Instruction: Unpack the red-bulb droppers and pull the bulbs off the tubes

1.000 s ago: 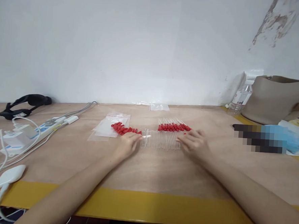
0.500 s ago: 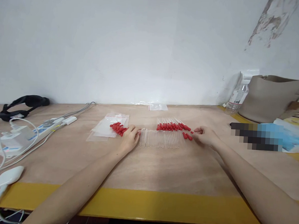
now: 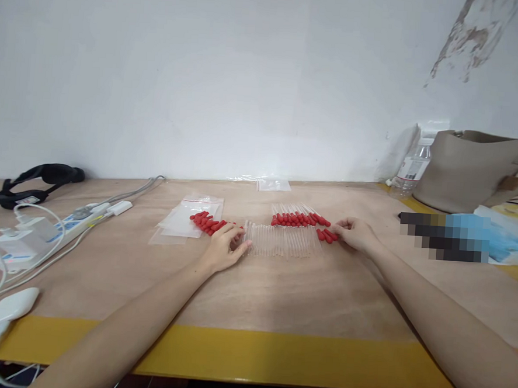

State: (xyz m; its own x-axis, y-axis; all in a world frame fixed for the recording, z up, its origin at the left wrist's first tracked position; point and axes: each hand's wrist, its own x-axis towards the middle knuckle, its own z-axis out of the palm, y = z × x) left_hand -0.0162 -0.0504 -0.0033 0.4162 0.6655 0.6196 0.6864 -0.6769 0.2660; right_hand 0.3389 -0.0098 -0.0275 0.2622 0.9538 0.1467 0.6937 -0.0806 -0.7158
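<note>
A row of slim clear tubes (image 3: 282, 241) lies side by side on the table between my hands. At its left end my left hand (image 3: 224, 249) rests with thumb and fingers apart, holding nothing, fingertips at the outermost tubes. Just behind that hand is a loose heap of red rubber bulbs (image 3: 204, 221), partly covered by the fingers. My right hand (image 3: 355, 234) is beside a few red bulbs (image 3: 326, 235) at the row's right end. Its thumb and fingers are pinched together; anything between them is hidden. Behind the row lie droppers (image 3: 296, 220), red bulbs toward me, tubes pointing away.
Clear plastic bags (image 3: 183, 215) lie left of the tubes, another small bag (image 3: 274, 185) by the wall. On the left are a power strip (image 3: 70, 223) with cables, a white charger (image 3: 13, 308) and a black headset (image 3: 35, 183). A bottle (image 3: 413, 168) and grey bag (image 3: 475, 172) stand right.
My left hand has shifted slightly toward me and its thumb has spread from the fingers. A red bulb by my right fingertips now lies beside the two others.
</note>
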